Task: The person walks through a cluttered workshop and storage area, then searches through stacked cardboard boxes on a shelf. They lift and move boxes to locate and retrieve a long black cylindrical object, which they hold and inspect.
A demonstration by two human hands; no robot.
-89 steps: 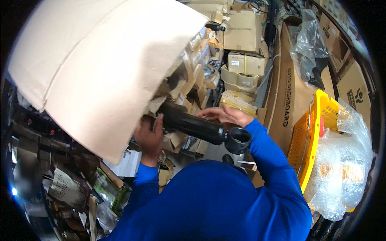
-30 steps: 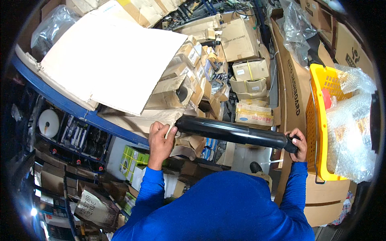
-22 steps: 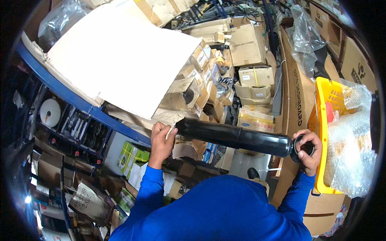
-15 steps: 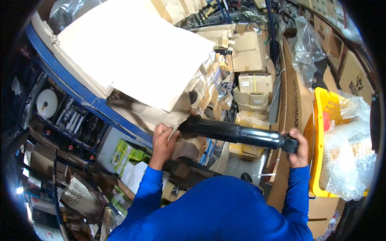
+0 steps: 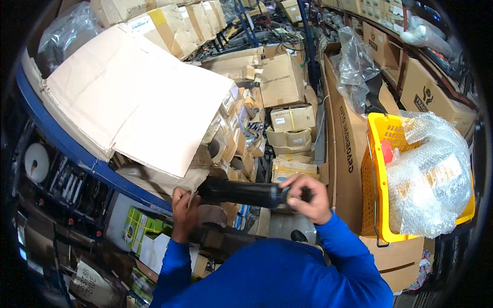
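A black shock absorber (image 5: 241, 194) lies almost level in front of me, slightly blurred. Its left end disappears into a crumpled brown cardboard sleeve (image 5: 187, 178) at the shelf edge. My left hand (image 5: 183, 213) is closed on the near edge of that sleeve, thumb up, beside the place where the tube enters. The fingers of my right hand (image 5: 313, 199) curl around the mounting eye at the tube's right end. How far the tube reaches inside the sleeve is hidden.
A large flattened cardboard sheet (image 5: 138, 97) covers the blue-edged shelf (image 5: 92, 159) at left. Small cartons (image 5: 292, 118) are stacked beyond the tube. At right stands a yellow basket (image 5: 380, 205) with a bubble-wrapped item (image 5: 431, 174), beside a long brown carton (image 5: 340, 128).
My right hand has moved left with the end of the shock absorber, and less of the tube shows outside the sleeve. My left hand still grips the sleeve. The view has turned somewhat.
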